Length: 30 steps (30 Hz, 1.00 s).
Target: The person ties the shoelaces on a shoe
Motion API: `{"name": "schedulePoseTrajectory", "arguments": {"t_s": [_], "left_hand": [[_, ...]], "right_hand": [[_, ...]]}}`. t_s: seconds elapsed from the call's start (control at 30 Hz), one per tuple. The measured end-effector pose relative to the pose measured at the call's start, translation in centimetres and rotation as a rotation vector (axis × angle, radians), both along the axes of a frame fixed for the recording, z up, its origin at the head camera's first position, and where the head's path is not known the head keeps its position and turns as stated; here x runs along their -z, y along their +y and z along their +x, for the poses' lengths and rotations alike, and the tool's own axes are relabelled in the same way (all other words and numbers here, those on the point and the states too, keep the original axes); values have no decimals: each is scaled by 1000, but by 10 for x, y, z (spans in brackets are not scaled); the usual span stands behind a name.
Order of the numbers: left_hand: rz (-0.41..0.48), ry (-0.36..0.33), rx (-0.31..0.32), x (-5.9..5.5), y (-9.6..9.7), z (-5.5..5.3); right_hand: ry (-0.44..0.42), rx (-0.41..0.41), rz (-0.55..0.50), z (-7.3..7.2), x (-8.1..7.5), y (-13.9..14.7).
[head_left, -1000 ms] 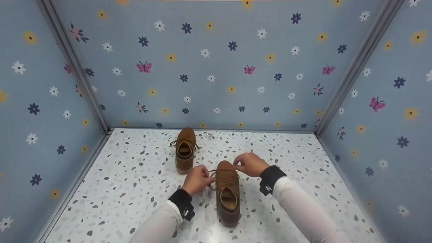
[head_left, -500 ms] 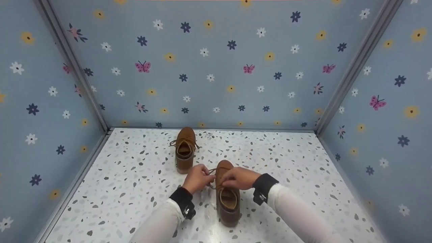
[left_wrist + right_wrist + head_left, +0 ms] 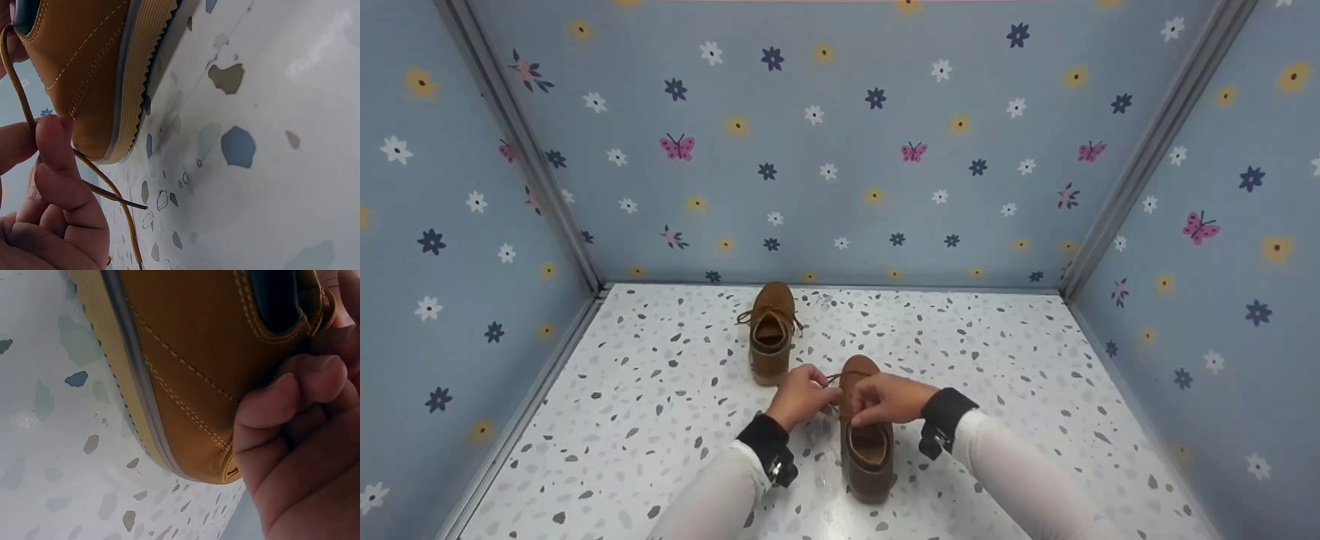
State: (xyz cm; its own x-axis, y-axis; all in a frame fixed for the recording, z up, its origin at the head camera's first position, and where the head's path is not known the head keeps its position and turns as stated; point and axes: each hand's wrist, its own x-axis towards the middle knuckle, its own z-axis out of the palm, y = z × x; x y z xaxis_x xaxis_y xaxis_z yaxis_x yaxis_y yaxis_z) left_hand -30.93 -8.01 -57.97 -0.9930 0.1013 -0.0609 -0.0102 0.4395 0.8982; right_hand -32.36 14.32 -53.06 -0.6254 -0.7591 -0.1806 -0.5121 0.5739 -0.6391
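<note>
A brown lace-up shoe (image 3: 870, 465) stands upright on the speckled floor, toe pointing away from me. My left hand (image 3: 799, 396), at the shoe's left side, pinches a brown shoelace (image 3: 22, 98) between thumb and finger. One stretch of that lace rises toward the shoe opening; loose lengths hang below the hand. My right hand (image 3: 891, 399) lies over the shoe's lacing, fingers curled, seeming to pinch lace there; its fingertips are partly hidden. In the right wrist view the curled right-hand fingers (image 3: 267, 405) are close against the brown upper (image 3: 185, 337).
A matching brown shoe (image 3: 771, 364), its laces loose at both sides, stands farther back on the left. Blue flower-patterned panels (image 3: 825, 165) enclose the white speckled floor (image 3: 997, 337) at the back and both sides.
My right hand has moved from beside the toe, leftward and nearer to me, onto the lacing. My left hand has stayed almost in place with the lace. Both shoes have stayed put.
</note>
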Motion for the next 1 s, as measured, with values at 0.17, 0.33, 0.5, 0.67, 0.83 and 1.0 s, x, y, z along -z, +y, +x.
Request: {"name": "schedulePoseTrajectory", "arguments": {"t_s": [0.17,0.33,0.5,0.67,0.83,1.0], "left_hand": [[32,-31,10,-1,0,1],[69,-64,-15,-6,-4,-2],[24,-65,-67,-10,-9,-6],[-96,3,-48,-11,-13,-7],[-217,86,5,-10,-12,-7],[-245,113,54,-6,-9,-9]], "right_hand": [[3,20,15,-2,-1,2],[1,55,20,-4,-3,8],[18,89,5,-5,-4,12],[13,117,-28,-5,-4,15],[14,141,-50,-5,-2,16],[4,178,-57,-5,1,17]]}}
